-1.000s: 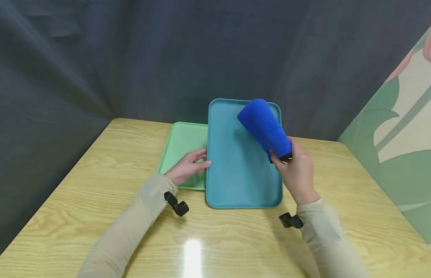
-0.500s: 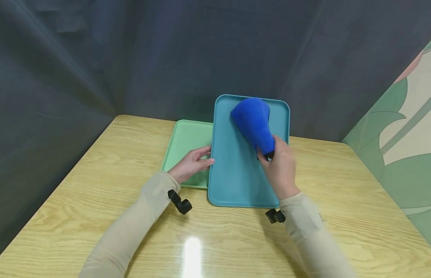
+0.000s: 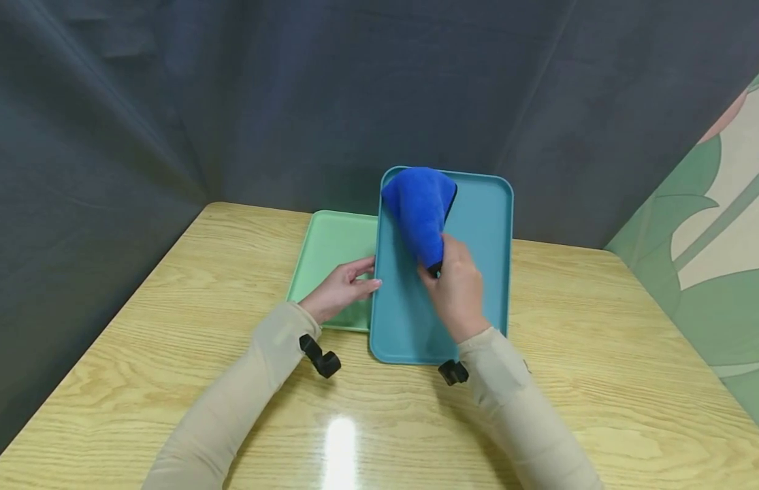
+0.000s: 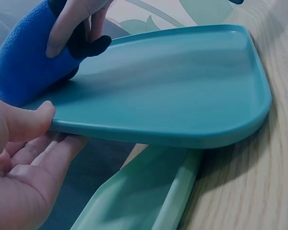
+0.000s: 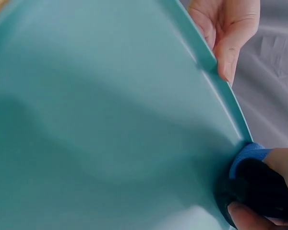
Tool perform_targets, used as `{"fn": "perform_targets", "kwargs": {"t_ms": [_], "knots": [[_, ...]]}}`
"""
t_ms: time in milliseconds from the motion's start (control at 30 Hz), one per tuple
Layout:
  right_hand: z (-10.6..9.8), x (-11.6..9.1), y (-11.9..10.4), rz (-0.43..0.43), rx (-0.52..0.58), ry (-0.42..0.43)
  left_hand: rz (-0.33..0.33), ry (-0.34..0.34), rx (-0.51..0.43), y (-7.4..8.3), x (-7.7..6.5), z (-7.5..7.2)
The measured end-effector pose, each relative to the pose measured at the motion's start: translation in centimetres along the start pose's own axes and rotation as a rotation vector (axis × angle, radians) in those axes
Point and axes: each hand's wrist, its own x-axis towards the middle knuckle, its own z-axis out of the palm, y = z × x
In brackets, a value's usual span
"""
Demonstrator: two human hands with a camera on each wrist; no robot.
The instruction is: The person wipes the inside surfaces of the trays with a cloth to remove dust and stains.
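My right hand (image 3: 455,286) grips the bunched lower end of a blue cloth (image 3: 418,204) with black edging. The cloth spreads over the upper left of a blue tray (image 3: 477,231). With thumb above and fingers beneath, my left hand (image 4: 29,148) pinches the tray's left rim, and the tray stands tilted, its far end raised. In the left wrist view the cloth (image 4: 29,57) lies against the tray's surface near that rim. The right wrist view shows the dark edging (image 5: 259,187) of the cloth inside the right hand's grip.
A light green tray (image 3: 339,238) lies on the wooden table (image 3: 232,272), partly covered by the blue tray. A dark curtain (image 3: 354,102) hangs behind the table. To the right stands a wall panel with a leaf pattern (image 3: 722,286).
My right hand has moved left across the blue tray, taking the cloth from its right side to its upper left. The cloth's far end has fanned out. The left hand keeps hold of the rim.
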Motion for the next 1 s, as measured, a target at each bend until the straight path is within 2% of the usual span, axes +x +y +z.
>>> {"fn": "perform_targets", "kwargs": {"t_ms": [333,767,1000], "knots": [[0.3,0.5,0.5,0.046,0.02,-0.004,0.001,0.007,0.007,-0.1,-0.1,-0.1],[-1.9,0.9,3.6,0.174,0.004,0.006,0.0,-0.002,0.049,0.3,-0.2,0.0],[-2.8,0.6,5.5,0.217,-0.027,0.05,0.002,-0.009,0.055,0.3,-0.2,-0.1]]}}
